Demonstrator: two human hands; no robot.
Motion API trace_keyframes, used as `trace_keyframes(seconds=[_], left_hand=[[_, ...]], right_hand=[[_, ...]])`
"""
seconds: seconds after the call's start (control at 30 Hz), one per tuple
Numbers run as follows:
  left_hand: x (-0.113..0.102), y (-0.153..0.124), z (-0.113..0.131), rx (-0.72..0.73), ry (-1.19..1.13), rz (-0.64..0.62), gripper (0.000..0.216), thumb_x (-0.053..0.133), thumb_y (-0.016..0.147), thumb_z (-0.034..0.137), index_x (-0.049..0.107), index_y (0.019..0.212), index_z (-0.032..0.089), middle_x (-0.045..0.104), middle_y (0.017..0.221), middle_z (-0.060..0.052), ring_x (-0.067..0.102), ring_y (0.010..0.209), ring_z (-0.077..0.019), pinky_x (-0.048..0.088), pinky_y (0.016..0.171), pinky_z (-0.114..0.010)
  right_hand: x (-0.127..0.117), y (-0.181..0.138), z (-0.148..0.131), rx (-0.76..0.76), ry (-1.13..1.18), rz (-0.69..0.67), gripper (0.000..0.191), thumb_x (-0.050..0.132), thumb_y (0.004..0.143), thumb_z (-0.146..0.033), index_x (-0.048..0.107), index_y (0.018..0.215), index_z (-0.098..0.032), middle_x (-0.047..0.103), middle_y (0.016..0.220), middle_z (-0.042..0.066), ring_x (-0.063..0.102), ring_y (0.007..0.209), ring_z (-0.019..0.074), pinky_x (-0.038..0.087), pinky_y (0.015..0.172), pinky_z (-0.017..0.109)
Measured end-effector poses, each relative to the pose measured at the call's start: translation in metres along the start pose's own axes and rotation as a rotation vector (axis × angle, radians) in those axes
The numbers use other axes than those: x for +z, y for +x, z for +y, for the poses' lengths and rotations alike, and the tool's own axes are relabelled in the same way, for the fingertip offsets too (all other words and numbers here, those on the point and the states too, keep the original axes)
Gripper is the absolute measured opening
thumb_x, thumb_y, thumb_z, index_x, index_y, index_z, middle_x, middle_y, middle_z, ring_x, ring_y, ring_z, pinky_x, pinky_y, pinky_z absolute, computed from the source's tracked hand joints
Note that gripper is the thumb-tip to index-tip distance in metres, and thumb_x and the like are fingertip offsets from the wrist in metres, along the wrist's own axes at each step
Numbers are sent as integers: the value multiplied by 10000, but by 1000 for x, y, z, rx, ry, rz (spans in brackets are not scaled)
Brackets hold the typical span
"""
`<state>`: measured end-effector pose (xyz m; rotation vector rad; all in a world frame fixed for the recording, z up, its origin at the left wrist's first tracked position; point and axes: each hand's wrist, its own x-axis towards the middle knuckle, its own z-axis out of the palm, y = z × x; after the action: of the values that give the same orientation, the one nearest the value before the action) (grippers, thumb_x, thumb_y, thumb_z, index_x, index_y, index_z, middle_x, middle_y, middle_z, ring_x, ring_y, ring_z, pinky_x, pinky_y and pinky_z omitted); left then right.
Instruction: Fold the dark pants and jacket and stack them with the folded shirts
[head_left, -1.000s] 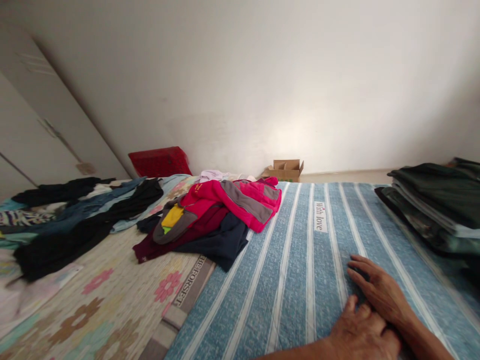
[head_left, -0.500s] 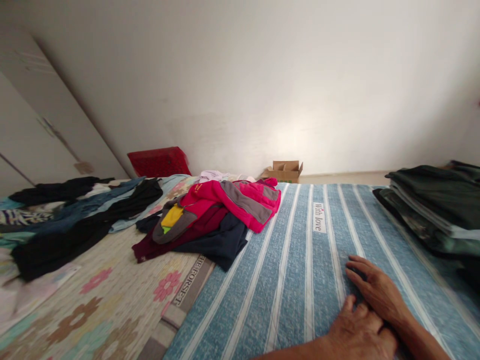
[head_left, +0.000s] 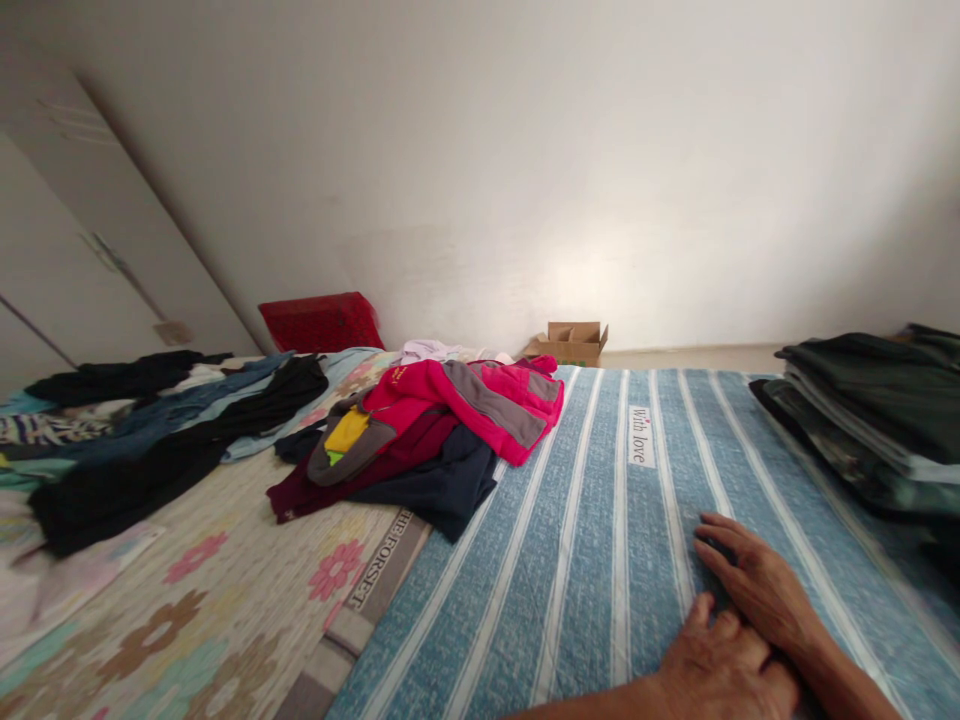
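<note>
My right hand [head_left: 761,580] lies palm down on the blue-and-white striped bed cover [head_left: 577,560], fingers loosely stretched and apart. Just below it, my left hand [head_left: 724,660] rests against the right wrist, its fingers slightly bent and partly tucked from sight. Neither hand holds anything that I can see. Ahead of the fingers, a white label [head_left: 640,437] reading "With love" shows on the cover. A stack of folded dark clothes [head_left: 877,400] stands to the right of my hands. Left of the label lies a loose heap with a pink and grey jacket [head_left: 480,400] on top.
Dark trousers [head_left: 187,470] and other garments spread over the flowered cover [head_left: 247,600] on the left. Beyond the bed stand a red box-like object [head_left: 322,322] and an open cardboard box [head_left: 574,345] near the wall. A pale wardrobe [head_left: 97,220] is at far left.
The view has shifted very slightly, so the bedding and clothes appear a little further right. My hands keep the same pose on the cover.
</note>
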<state>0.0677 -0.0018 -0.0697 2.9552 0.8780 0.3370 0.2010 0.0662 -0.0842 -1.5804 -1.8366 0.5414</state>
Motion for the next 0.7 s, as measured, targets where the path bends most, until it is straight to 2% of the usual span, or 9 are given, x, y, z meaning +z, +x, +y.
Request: trace_keyframes(seconds=[0.4, 0.53, 0.7], left_hand=[[1, 1, -1, 11, 42, -17, 676, 285, 863, 653, 524, 1193, 113, 539, 1234, -151, 472, 1130, -292, 380, 940, -451], [5, 1, -1, 12, 45, 15, 672, 282, 864, 652, 520, 1194, 118, 531, 1245, -151, 465, 1138, -290, 375, 948, -448], [9, 1, -1, 0, 15, -4, 647, 303, 866, 642, 521, 1203, 134, 535, 1247, -138, 470, 1133, -288, 361, 962, -462]], right_hand=[[0, 0, -2, 5, 2, -11, 453, 429, 801, -507, 693, 987, -189, 566, 1258, 74, 520, 1154, 258, 347, 1044, 416], [0, 0, -3, 19, 7, 0, 461, 433, 788, -515, 696, 976, -186, 570, 1252, 77, 525, 1148, 266, 354, 1039, 422], [0, 0, -3, 7, 8, 4, 459, 430, 789, -505, 696, 974, -179, 575, 1246, 83, 524, 1149, 263, 342, 1047, 420]])
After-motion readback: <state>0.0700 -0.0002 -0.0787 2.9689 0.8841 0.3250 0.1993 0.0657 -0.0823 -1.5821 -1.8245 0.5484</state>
